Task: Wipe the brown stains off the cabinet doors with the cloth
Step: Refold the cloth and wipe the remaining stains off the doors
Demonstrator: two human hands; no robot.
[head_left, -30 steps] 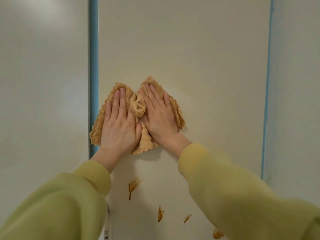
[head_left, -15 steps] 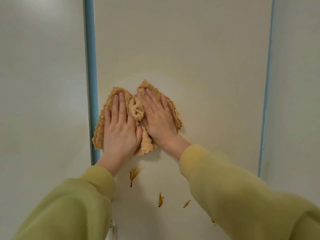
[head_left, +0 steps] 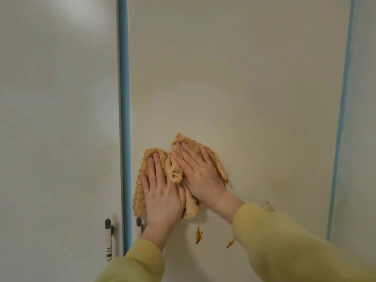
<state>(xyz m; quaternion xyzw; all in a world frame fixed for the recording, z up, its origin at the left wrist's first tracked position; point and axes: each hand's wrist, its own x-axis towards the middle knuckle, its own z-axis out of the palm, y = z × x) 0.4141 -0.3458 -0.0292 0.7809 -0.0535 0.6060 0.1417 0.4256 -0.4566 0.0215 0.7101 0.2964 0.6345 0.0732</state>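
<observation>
A tan, crumpled cloth (head_left: pixel 173 169) lies flat against the middle cream cabinet door (head_left: pixel 234 78). My left hand (head_left: pixel 162 193) presses its lower left part, fingers straight and pointing up. My right hand (head_left: pixel 201 174) presses its upper right part, fingers angled up and to the left. Just below the cloth, a brown stain (head_left: pixel 198 235) streaks the door, and a smaller brown stain (head_left: pixel 230 243) shows beside my right sleeve. A faint smudge (head_left: pixel 269 206) sits above that sleeve. Whatever is under the cloth is hidden.
A blue strip (head_left: pixel 124 98) separates the middle door from the left door (head_left: pixel 57 98). Two small grey handles (head_left: pixel 108 239) (head_left: pixel 139 222) flank that strip low down. Another blue strip (head_left: pixel 343 98) borders the right door (head_left: pixel 364 139).
Both hands have slid the cloth down the middle door, covering the fork-shaped stain seen before. The door handles have come into sight at the bottom left.
</observation>
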